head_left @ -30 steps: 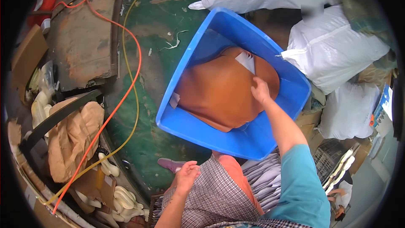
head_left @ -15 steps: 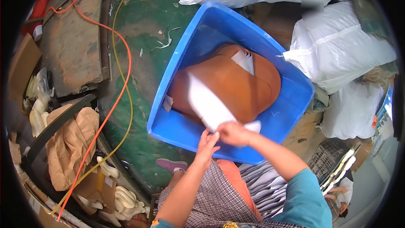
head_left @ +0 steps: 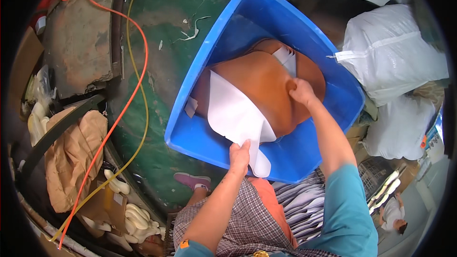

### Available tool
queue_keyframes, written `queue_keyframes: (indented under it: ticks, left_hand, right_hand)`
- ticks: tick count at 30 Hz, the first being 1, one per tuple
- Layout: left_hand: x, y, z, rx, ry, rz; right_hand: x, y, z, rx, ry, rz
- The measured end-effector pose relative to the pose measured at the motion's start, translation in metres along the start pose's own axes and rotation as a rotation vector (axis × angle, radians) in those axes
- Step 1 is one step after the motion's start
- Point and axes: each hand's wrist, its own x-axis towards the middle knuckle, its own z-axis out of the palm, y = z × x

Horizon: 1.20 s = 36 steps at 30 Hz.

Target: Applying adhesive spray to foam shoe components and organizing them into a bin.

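Observation:
A large blue plastic bin (head_left: 209,148) stands in front of me, holding a curved pile of flexible orange-brown sheets (head_left: 257,78). On the near side of the pile lies a white sheet (head_left: 233,107) with a rounded edge and a narrow tail that hangs at the bin's near rim. My left hand (head_left: 239,156) pinches this white sheet close to the tail. Farther in and to the right, my right hand (head_left: 303,91) is closed on the brown sheet, which creases at the fingers; the fingertips are partly hidden. Pale strips (head_left: 285,59) show at the far side of the pile.
White woven sacks (head_left: 381,52) crowd the right and far side. On the left, an orange hose (head_left: 138,85) and a yellow hose (head_left: 148,114) cross the green floor, beside crumpled brown paper (head_left: 78,157). Stacked grey-white pieces (head_left: 304,209) lie below the bin. Another person (head_left: 394,214) is at far right.
My hands have moved apart. The right one has gone from the white sheet up and right onto the brown sheet. The left keeps the white sheet, which now lies spread flatter.

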Motion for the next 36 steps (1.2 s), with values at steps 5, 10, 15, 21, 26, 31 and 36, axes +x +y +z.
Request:
queue_keyframes:
  ticks: [5,10,15,21,26,31,36]
  left_hand:
    - [0.001,-0.013,0.000,0.086,0.001,0.084]
    - [-0.023,-0.003,-0.004,-0.378,-0.022,0.109]
    - [-0.010,-0.005,-0.026,-0.155,0.063,0.181]
    - [0.009,-0.022,-0.015,-0.196,0.032,0.156]
    - [0.007,-0.016,-0.024,-0.240,-0.008,0.089]
    - [0.003,-0.017,-0.018,-0.342,-0.030,0.114]
    - [0.010,0.001,-0.004,-0.140,0.001,0.208]
  right_hand:
    - [-0.119,-0.057,0.022,0.032,-0.089,-0.513]
    - [-0.192,-0.123,0.054,0.138,-0.190,-0.323]
    - [-0.154,-0.099,0.072,0.588,-0.631,-0.271]
    - [-0.002,0.046,0.063,0.560,0.248,0.177]
    - [-0.020,0.044,0.057,0.233,0.112,-0.008]
    - [-0.135,-0.043,0.076,0.383,-0.063,-0.436]
    - [-0.209,-0.078,0.110,0.459,-0.050,-0.285]
